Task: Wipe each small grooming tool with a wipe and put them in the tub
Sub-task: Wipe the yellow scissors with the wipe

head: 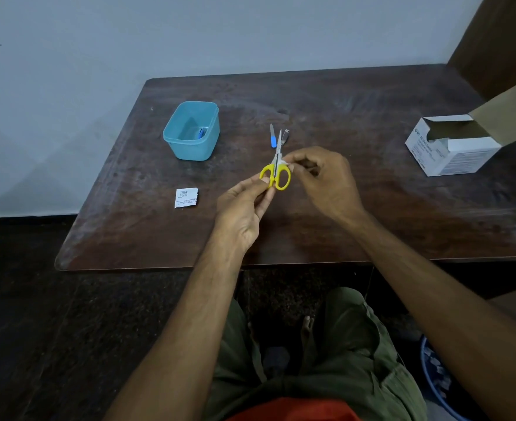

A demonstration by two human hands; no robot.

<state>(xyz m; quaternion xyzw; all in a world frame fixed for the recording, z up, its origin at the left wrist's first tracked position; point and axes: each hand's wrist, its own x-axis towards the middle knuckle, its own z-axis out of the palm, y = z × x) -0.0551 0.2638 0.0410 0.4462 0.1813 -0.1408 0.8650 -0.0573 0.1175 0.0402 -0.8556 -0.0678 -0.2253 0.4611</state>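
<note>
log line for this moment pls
left hand holds scissors | right hand wipes blades | tub has one tool

1. The left hand (244, 205) pinches the yellow handles of small scissors (276, 170), blades pointing away.
2. The right hand (323, 177) presses a white wipe (287, 164) against the blades near the pivot.
3. On the dark worktop (372, 214), a blue tub (192, 130) holds one small blue tool (201, 133).
4. A blue-handled file (272, 136) and metal clippers (285, 137) lie just beyond the scissors.
5. A torn sachet (186, 197) lies left; an open box (454, 145) sits right.
</note>
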